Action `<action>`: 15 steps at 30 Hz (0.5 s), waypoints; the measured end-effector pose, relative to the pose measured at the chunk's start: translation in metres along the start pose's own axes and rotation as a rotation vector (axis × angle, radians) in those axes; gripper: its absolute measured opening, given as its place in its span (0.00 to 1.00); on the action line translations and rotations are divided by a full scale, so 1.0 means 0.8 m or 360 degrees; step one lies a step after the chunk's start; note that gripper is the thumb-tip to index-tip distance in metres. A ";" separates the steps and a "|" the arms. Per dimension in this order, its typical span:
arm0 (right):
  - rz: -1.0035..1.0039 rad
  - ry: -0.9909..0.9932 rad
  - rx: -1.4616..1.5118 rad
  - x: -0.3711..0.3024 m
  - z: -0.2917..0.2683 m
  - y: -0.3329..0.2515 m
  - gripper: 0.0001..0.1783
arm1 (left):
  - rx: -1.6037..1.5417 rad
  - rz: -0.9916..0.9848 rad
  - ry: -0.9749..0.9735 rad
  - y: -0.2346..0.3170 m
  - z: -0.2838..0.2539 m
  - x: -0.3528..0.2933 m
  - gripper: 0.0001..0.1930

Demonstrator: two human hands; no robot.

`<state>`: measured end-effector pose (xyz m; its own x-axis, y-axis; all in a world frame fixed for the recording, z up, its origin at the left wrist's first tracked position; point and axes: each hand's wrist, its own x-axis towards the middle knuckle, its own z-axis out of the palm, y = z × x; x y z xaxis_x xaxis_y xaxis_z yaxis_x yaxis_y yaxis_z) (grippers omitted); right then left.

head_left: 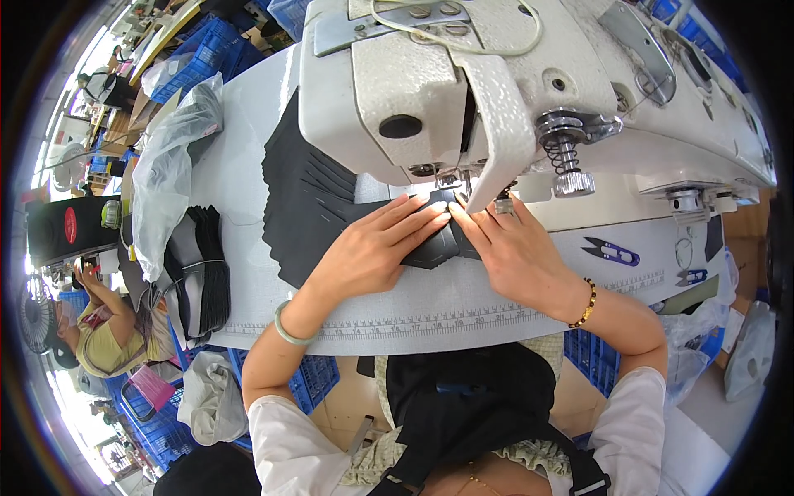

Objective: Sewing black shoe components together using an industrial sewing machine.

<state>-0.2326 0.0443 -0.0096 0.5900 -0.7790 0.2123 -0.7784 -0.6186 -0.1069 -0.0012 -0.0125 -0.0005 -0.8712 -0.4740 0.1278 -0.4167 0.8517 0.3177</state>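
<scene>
Head view gives us our left hand (368, 252) with fingers stretched flat and close together on a dark cloth piece (432, 250), tips just beside the presser foot (449, 180). Our right hand (519, 258) presses from the other side, fingers extended and nearly together; whether either thumb pinches the cloth, we cannot tell. The cloth lies on the pale table (240, 186), its far edge by the foot of the white sewing machine (397, 103). Leftward fans a pile of dark pieces (299, 194), which our cloth seems to overlap; rightward, well apart, lie purple snips (614, 251). We judge that a fingertip sliding too near the foot could get hurt, uneven pressure could skew the cloth, and the pile could snag it.
</scene>
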 end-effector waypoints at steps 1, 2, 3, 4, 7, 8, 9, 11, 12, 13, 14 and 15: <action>0.0001 -0.0001 -0.0001 0.000 0.000 0.000 0.24 | -0.0001 0.0001 0.0001 0.000 0.001 0.000 0.33; -0.0008 0.0000 -0.0033 0.001 0.000 0.001 0.23 | 0.0006 -0.0033 -0.0002 0.001 0.002 0.001 0.33; -0.0020 0.0003 -0.0062 0.002 -0.001 0.001 0.23 | 0.0015 -0.0072 -0.0006 0.001 0.003 0.000 0.33; -0.0022 0.0003 -0.0061 0.003 -0.001 0.001 0.23 | 0.0015 -0.0074 -0.0006 0.001 0.004 -0.001 0.33; -0.0040 0.0052 -0.0077 0.006 0.002 0.007 0.20 | 0.0044 -0.0052 0.0106 -0.005 0.007 0.002 0.41; -0.0034 0.0046 -0.0046 0.007 0.003 0.009 0.19 | 0.0061 -0.0046 0.0118 -0.007 0.007 0.004 0.41; -0.0030 0.0040 -0.0016 0.008 0.004 0.011 0.18 | 0.0080 -0.0042 0.0131 -0.009 0.006 0.006 0.41; -0.0034 0.0045 -0.0017 0.008 0.006 0.013 0.17 | 0.0118 -0.0035 0.0096 -0.009 0.001 0.008 0.37; -0.0034 0.0046 -0.0012 0.008 0.008 0.014 0.16 | 0.0150 -0.0028 0.0057 -0.010 -0.001 0.009 0.33; -0.0036 0.0046 -0.0014 0.009 0.010 0.015 0.16 | 0.0151 -0.0029 0.0059 -0.010 -0.001 0.010 0.33; -0.0019 0.0058 0.0033 0.009 0.013 0.017 0.15 | 0.0146 -0.0038 0.0099 -0.011 0.000 0.012 0.33; -0.0004 0.0073 0.0079 0.010 0.015 0.018 0.15 | 0.0143 -0.0048 0.0140 -0.011 -0.001 0.014 0.34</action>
<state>-0.2365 0.0280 -0.0211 0.5805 -0.7728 0.2565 -0.7647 -0.6257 -0.1543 -0.0068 -0.0255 -0.0014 -0.8335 -0.5139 0.2028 -0.4672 0.8516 0.2378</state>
